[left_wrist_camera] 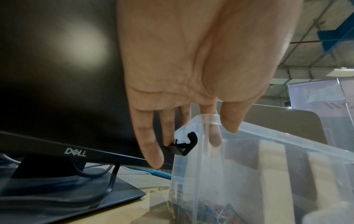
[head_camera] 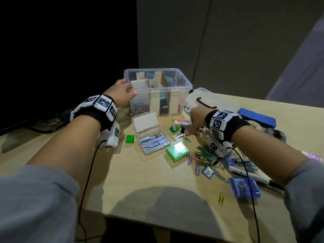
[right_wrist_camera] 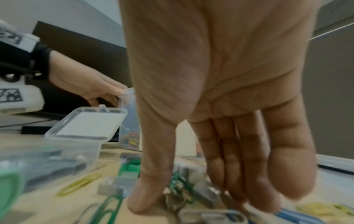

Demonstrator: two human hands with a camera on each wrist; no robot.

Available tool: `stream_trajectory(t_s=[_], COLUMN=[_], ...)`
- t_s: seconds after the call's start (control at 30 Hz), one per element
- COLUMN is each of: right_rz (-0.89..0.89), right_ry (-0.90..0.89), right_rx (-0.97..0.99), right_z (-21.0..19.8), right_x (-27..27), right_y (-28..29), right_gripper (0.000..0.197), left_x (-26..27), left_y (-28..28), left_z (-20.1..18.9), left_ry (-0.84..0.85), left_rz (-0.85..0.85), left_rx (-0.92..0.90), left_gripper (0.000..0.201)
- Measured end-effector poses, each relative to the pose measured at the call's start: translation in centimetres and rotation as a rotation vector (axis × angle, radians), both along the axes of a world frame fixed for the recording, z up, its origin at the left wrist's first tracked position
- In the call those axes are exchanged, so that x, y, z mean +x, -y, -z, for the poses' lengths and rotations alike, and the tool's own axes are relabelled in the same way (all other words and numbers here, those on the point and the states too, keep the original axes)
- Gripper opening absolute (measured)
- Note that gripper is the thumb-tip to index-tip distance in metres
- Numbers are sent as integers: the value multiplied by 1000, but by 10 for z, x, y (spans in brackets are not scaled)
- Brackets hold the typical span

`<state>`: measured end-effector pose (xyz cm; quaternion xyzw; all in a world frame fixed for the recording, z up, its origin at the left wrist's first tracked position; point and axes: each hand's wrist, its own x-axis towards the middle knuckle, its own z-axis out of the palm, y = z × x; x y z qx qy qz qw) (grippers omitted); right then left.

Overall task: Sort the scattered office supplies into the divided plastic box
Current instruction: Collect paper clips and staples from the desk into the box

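The clear divided plastic box [head_camera: 175, 95] stands at the table's far side, with cardboard dividers and coloured paper clips [head_camera: 140, 107] in its left compartment. My left hand [head_camera: 128, 87] holds its near left corner, thumb [left_wrist_camera: 231, 121] over the front rim and fingers [left_wrist_camera: 151, 151] down the outer side. My right hand [head_camera: 190, 130] reaches down with straight fingers [right_wrist_camera: 229, 166] over small staple blocks [head_camera: 179, 135] and a green clip [head_camera: 174, 128] in front of the box. It holds nothing. Its thumb tip is close to the tabletop.
An open clear staple case [head_camera: 152, 139], green box [head_camera: 177, 150], green sharpener [head_camera: 130, 138], paper clip pile [head_camera: 201, 157], blue box [head_camera: 244, 188], marker [head_camera: 250, 176] and eraser [head_camera: 182, 122] lie scattered. The box lid [head_camera: 206, 99] and a blue board eraser [head_camera: 256, 116] lie at the right. A monitor [left_wrist_camera: 57, 75] stands at the left.
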<state>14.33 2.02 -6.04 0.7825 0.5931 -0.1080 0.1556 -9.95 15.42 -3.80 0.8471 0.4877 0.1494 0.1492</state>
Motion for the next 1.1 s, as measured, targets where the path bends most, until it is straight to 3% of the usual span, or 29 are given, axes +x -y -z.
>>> stream_trajectory(t_s=[0.13,0.33,0.5,0.6,0.7,0.83,1.0,1.1], right_rz=[-22,6,-32,-23,31,12,-47,-63], right_ry=[-21,-237,-238,-315,-229,71,82,-50], right_rx=[-14,-19,-31,47,87,-169,-240,-215], right_z=[4,6,7,0,-11,-10,2,5], right_x=[-8,-8,-6,2,8,10,4,-2], right_y=[-2,-5,-2,-2,-1,4,9,12], right_gripper=[43,25,23,10,19,58,45,25], left_x=[1,0,0,-1,-1,0,0,0], left_y=[-4,-7,-4,-4,-2,-2,-10,-12], left_z=[6,9,8,8,6,7,13,15], left_ry=[1,8,4,3,2,3,12,11], left_rz=[-7,-6,-13,-10,-8,-15,-9,-3], left_rx=[31,38,38,44,47,55,72,70], left_gripper=[47,49,48,47,46,46,48,47])
